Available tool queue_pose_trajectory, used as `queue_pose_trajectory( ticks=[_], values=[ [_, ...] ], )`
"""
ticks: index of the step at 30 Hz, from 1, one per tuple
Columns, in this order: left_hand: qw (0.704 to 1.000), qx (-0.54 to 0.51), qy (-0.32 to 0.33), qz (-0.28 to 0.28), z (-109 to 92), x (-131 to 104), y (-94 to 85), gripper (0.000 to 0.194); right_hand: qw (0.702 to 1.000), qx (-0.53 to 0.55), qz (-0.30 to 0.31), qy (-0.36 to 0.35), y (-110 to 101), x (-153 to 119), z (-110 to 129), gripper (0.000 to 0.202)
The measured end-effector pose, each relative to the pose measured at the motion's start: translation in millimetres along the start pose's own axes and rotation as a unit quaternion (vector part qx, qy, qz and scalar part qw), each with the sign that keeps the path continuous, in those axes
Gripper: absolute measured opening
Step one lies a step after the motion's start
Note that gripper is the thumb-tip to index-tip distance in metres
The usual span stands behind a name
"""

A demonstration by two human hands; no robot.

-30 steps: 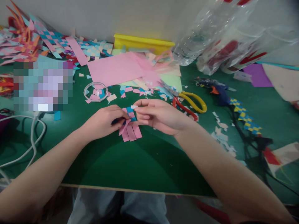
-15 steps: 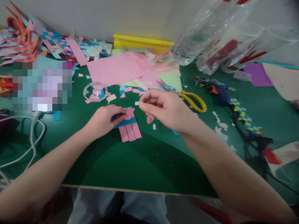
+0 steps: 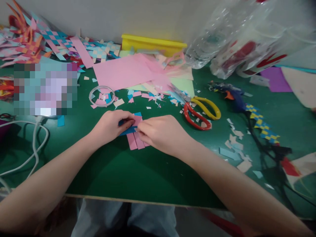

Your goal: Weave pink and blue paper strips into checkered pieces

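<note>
Just changed: the R hand (image 3: 168,133) has come down from above-right of the paper piece (image 3: 132,141) and now meets its R side, so both hands are on the same work. The pale bit that was in the R fingers is hard to make out now. R fingers are drawn in close at the blue strip (image 3: 127,130); can't tell if they pinch smth or just press, b/c the tips are partly hidden. L hand (image 3: 112,126) stays on the piece's L side, fingers narrow, holding it near the pink & blue layers.

Piece lies on the green counter (image 3: 148,171) btwn the hands, pink ends pointing to the person. Rel. to it: scissors (image 3: 188,99) beyond & to the R, w/ the red handle back in view; clear ring (image 3: 101,105) beyond & to the L; pink sheet (image 3: 123,70) farther behind; yellow-blue woven strip (image 3: 263,125) well off R.
</note>
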State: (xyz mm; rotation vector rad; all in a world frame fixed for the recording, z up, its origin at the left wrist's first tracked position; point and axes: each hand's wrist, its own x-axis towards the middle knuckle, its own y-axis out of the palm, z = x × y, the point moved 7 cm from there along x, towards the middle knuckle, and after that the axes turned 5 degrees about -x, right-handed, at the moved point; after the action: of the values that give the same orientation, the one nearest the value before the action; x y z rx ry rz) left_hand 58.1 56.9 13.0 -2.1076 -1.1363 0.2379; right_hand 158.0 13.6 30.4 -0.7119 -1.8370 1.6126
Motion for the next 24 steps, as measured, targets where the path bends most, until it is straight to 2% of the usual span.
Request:
queue_pose_trajectory(
  ticks=[7, 15, 24],
  values=[
    [1.0, 0.008, 0.0, 0.005, 1.4, 0.7, 0.6, 0.017, 1.0, -0.007, 0.019, 0.002, 7.1, 1.9, -0.5, 0.016],
    [1.0, 0.014, 0.007, 0.007, -1.9, 1.0, 0.7, 0.019, 0.996, 0.01, 0.088, 0.016, 11.8, 2.8, -1.3, 0.019],
    [1.0, 0.023, 0.009, 0.008, -1.2, 1.0, 1.3, 0.018, 0.974, -0.009, 0.225, 0.014, 5.5, -4.2, 10.9, 0.019]
  ],
)
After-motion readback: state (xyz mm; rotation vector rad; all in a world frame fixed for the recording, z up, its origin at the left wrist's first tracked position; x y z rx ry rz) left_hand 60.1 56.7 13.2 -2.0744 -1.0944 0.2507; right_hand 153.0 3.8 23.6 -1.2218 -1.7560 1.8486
